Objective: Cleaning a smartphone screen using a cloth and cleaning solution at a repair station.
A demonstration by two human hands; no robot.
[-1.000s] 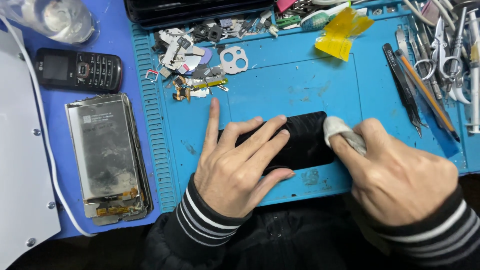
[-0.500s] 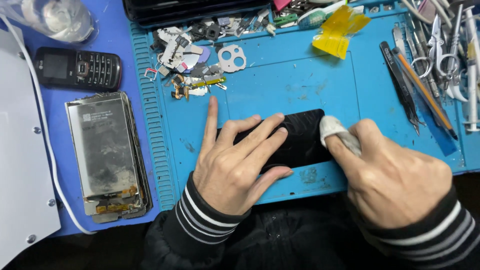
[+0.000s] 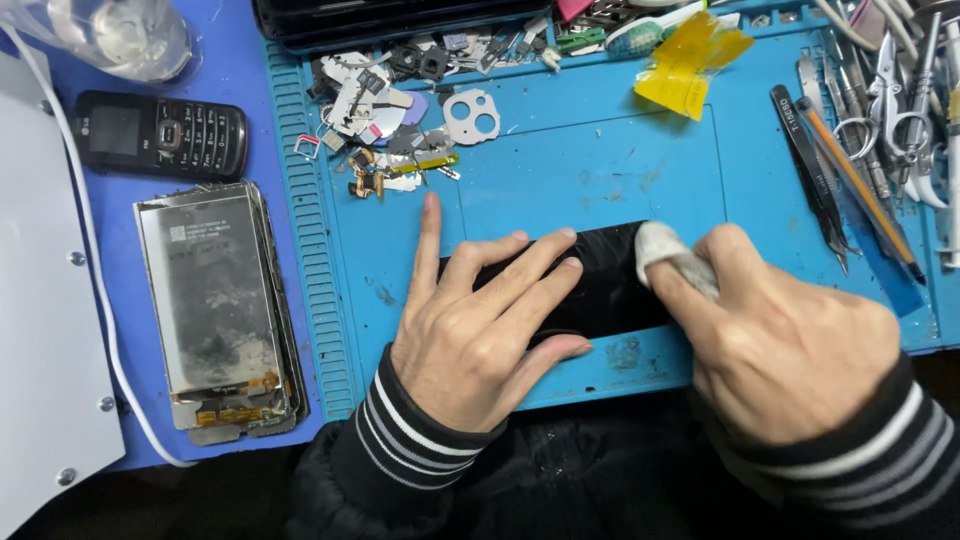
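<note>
A black phone screen panel (image 3: 605, 290) lies flat on the blue work mat (image 3: 600, 180). My left hand (image 3: 480, 325) rests on its left half with fingers spread, pressing it down. My right hand (image 3: 775, 335) pinches a small white cloth wad (image 3: 665, 250) against the panel's upper right part. Both wrists wear black sleeves with grey stripes.
A pile of small phone parts (image 3: 390, 110) sits at the mat's top left, yellow tape (image 3: 690, 60) at top centre. Tweezers, scissors and other tools (image 3: 870, 130) line the right. Left of the mat lie an old keypad phone (image 3: 160, 135) and stacked display panels (image 3: 215, 310).
The view has shifted slightly. My right hand with the cloth has moved a little across the panel's right end. My left hand stays pressed on it.
</note>
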